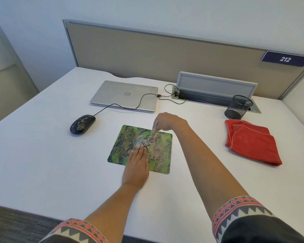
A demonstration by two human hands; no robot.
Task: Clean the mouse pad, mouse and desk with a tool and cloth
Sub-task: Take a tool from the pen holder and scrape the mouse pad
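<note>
On the green mouse pad (120, 148) the left hand (137, 165) lies flat, pinning it; the right hand (167, 121) pinches a small blurred tool (154, 131) at 1 o'clock. Short, light strokes should gather the crumbs (158, 149) without scattering them. Mouse (82, 124) at 10 o'clock, red cloth (251, 142) at 3.

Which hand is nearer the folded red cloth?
Right. The right hand is left of the folded red cloth; the left hand lies flat on the green mouse pad, farther left.

The white desk (42, 163) bears a green mouse pad (119, 148) at centre frame, a speckled black mouse (82, 124) left of it, a closed laptop (125, 95) above, and a pen cup (238, 107) and red cloth (251, 142) at right.
</note>
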